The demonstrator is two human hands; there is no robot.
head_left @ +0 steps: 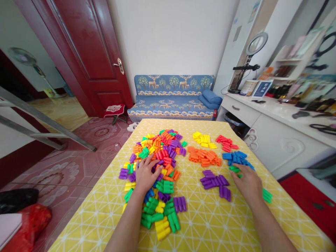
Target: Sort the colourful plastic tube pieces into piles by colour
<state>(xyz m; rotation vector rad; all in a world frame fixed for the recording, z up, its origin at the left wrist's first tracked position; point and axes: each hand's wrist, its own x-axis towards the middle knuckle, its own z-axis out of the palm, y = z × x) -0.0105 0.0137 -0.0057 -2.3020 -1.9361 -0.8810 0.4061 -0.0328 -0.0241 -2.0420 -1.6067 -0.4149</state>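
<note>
A mixed heap of ribbed plastic building blocks in several colours spreads over the left half of the table. My left hand rests on this heap with fingers apart, beside purple and red blocks. Over on the right, my right hand has a green block between thumb and forefinger, partly covered by the fingers. Just beyond it lies a group of blue blocks. Another green block shows past the wrist. Purple blocks lie to the left of this hand.
Separate groups of orange blocks, yellow blocks and red blocks lie farther back on the yellow patterned tablecloth. Behind the table stands a blue sofa. A white dresser is at the right.
</note>
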